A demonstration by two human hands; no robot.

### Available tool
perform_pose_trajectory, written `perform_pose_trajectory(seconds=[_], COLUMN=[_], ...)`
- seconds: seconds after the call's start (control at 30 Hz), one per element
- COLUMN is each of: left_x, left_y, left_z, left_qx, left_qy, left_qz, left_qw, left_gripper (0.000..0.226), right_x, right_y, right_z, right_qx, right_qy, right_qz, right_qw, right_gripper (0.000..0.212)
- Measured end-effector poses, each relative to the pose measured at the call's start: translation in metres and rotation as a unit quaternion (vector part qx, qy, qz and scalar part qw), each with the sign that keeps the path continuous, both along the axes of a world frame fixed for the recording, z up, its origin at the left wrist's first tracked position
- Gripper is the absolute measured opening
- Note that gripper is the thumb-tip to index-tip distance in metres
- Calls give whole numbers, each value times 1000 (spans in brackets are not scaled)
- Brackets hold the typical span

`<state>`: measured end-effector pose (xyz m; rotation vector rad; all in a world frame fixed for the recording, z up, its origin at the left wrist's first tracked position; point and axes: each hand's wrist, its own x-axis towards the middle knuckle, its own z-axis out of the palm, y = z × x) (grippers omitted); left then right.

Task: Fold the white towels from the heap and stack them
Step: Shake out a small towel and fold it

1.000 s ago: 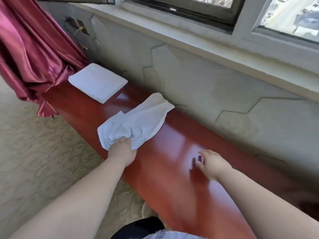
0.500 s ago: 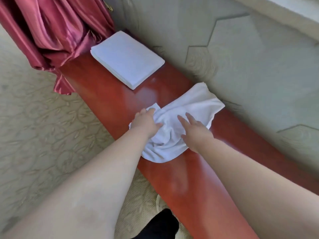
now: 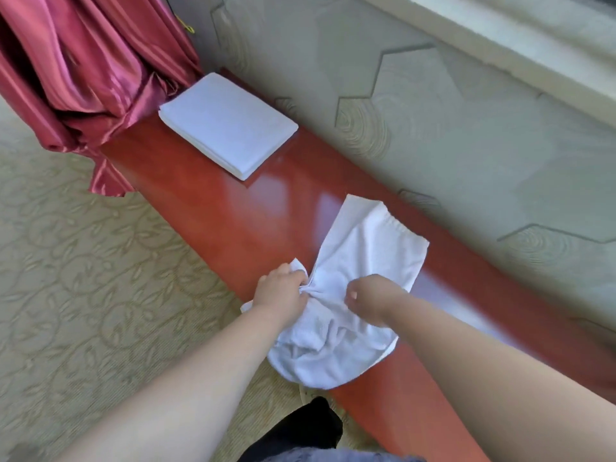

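Note:
A crumpled white towel lies on the glossy red-brown wooden ledge; its near end hangs over the front edge. My left hand grips a bunched part of the towel at its left side. My right hand pinches the cloth just to the right of it, fingers curled. A neat stack of folded white towels sits farther along the ledge at the upper left, apart from both hands.
A red satin curtain hangs over the ledge's far left end, beside the stack. A grey textured wall runs behind the ledge. Patterned carpet covers the floor on the left. Dark clothing shows at the bottom.
My right hand went from the bare ledge onto the towel and now pinches it. My left hand has kept its hold, and the towel has bunched up between the hands. The camera tilted down.

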<state>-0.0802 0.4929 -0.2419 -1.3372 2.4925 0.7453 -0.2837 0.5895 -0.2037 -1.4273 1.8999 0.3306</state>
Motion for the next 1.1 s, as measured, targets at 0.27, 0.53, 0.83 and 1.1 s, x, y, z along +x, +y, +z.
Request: perform_pose_trajectory(seconds=[0.27, 0.53, 0.83, 1.1], left_x=[-18, -15, -99, -148], left_y=[29, 20, 23, 69], left_z=[6, 23, 94, 151], left_qx=[16, 49, -47, -85], left_qy=[95, 40, 97, 112], left_qz=[-85, -4, -75, -79], left_qw=[992, 998, 991, 987], left_gripper=[26, 15, 20, 25], right_x=[-3, -54, -143, -166], right_y=[-21, 43, 198, 330], right_z=[-7, 19, 98, 132], right_qx=[-126, -146, -99, -167], right_qy=[93, 138, 245, 44], right_qz=[168, 70, -134, -452], right_qw=[973, 977, 955, 875], right_gripper=[77, 33, 13, 53])
